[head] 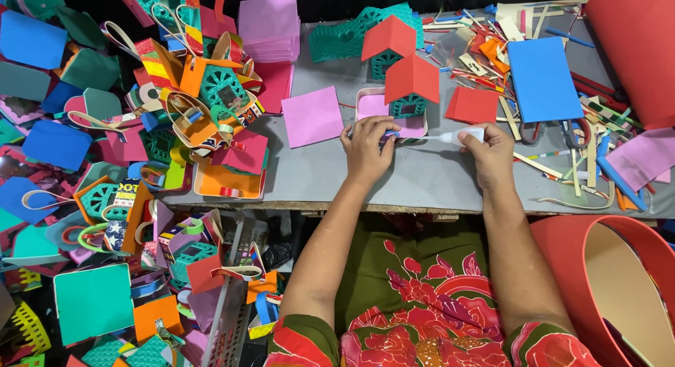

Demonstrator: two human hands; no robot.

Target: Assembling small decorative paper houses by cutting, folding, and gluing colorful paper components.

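A little toy house [410,93] sits on the grey table [422,177]. It has a red pointy roof and green walls with holes. It stands up straight in a pink tray [369,103]. The left hand [365,150] is curled, with its fingers on the tray's front edge. The right hand [492,155] is closed around a white glue bottle [460,135]. The bottle lies flat, and its thin tip points left at the tray. A second red-roofed house [387,45] stands behind the first. A pink square [312,116] lies beside the tray. A big red tube [608,286] stands open at the person's right.
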